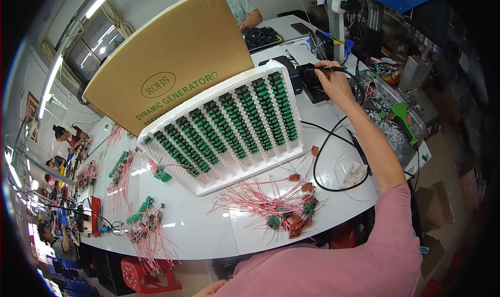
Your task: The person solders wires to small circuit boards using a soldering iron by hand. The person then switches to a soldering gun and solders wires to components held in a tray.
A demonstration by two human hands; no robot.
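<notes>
At the far right of the table, my right hand (335, 84) is closed around the black handle of a soldering iron (332, 69). The iron's tip end is at a black soldering-iron stand (315, 94), and a black cable (316, 168) loops across the table. Only a bit of my left hand (212, 288) shows at the lower edge, below the table front; its fingers are hidden. In the middle a white foam tray (224, 174) leans tilted, holding rows of green-and-black coil parts (242, 117). In front of it lies a pile of small circuit boards with red and white wires (291, 213).
A large cardboard sheet (172, 57) stands behind the foam tray. More wired green parts (140, 213) lie at the left. A metal tray (388, 130) with whitish scraps and a green glue gun (403, 121) is at the right. Other people sit beyond and far left.
</notes>
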